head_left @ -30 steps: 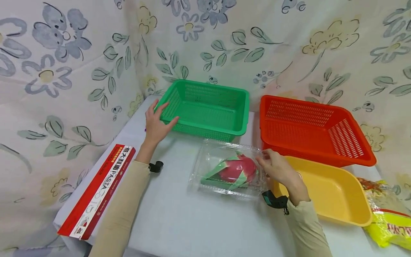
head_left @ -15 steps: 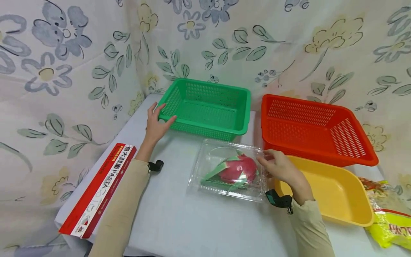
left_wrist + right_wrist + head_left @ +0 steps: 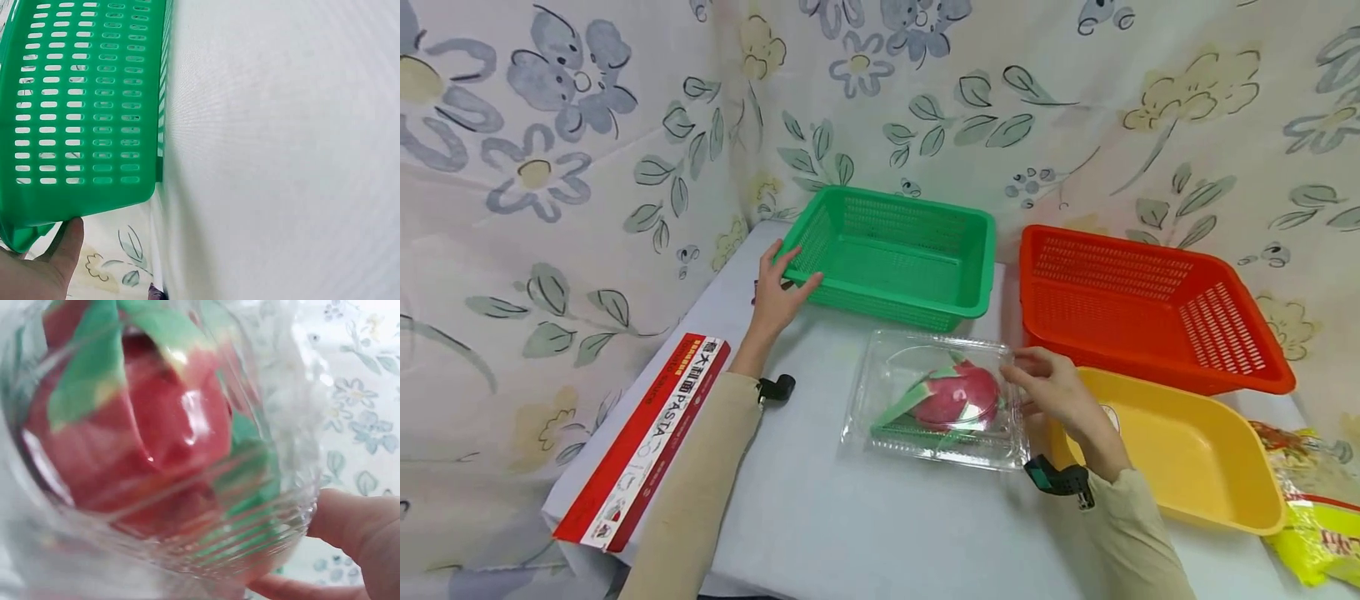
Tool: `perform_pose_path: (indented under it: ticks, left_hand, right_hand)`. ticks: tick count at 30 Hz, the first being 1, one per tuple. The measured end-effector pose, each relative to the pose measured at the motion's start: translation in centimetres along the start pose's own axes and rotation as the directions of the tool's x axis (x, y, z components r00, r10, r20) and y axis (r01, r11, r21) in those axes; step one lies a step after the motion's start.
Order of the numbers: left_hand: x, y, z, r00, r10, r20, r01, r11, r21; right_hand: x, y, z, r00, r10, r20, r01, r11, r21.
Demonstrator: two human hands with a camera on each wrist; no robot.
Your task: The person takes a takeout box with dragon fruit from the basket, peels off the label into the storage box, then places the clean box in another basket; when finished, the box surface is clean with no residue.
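Note:
My left hand (image 3: 775,293) grips the near left corner of a green plastic basket (image 3: 880,306), its fingers at the rim. In the left wrist view the thumb (image 3: 69,247) lies against the outside of the slotted basket (image 3: 81,201); most of the other fingers are out of sight. With the right hand (image 3: 1056,392) I hold the right edge of a clear plastic clamshell box (image 3: 887,354). A red dragon fruit (image 3: 958,396) with green tips lies inside it. Up close in the right wrist view, the thumb (image 3: 350,519) presses the ridged side of the box.
A red basket (image 3: 1150,371) stands at the back right, with a yellow tray (image 3: 1187,458) before it. A yellow-green food bag (image 3: 1322,517) lies at the far right. A red pasta box (image 3: 647,442) lies along the left table edge. A small dark thing (image 3: 156,292) shows beside the left hand.
The left hand has settled closer on the green basket's corner. The head view has swung slightly left; the clear box sits a little further left relative to the baskets, with the right hand still at it.

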State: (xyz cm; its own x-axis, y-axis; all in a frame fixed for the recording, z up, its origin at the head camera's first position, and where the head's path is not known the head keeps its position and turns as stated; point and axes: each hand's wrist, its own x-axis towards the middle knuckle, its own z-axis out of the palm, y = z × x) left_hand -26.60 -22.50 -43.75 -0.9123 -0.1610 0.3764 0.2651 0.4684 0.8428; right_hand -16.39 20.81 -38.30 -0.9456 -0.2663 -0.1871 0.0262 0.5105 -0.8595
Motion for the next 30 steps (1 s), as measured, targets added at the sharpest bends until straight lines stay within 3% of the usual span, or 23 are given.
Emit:
perform_pose_path:
  ticks: [11,20,27,30]
  left_hand:
    - [0.0,-0.1,0.0,1.000,0.007,-0.002,-0.007,1.000,-0.026]
    - [-0.2,-0.1,0.2,1.000,0.004,-0.006,-0.004,0.999,-0.047]
    - [-0.1,-0.2,0.3,1.000,0.007,-0.006,-0.008,0.999,-0.046]
    - [-0.2,0.0,0.1,1.000,0.002,-0.011,-0.003,0.999,-0.036]
  right_hand:
    - [0.2,0.0,0.5,0.995,0.064,-0.081,-0.060,0.997,0.057]
    - [0.6,-0.2,1.0,0.989,0.124,-0.079,-0.108,0.977,0.182]
    - [0.7,-2.0,1.2,0.992,0.064,-0.109,-0.023,0.940,0.342]
    - [0.6,-3.2,1.4,0.992,0.046,-0.118,0.000,0.932,0.362]
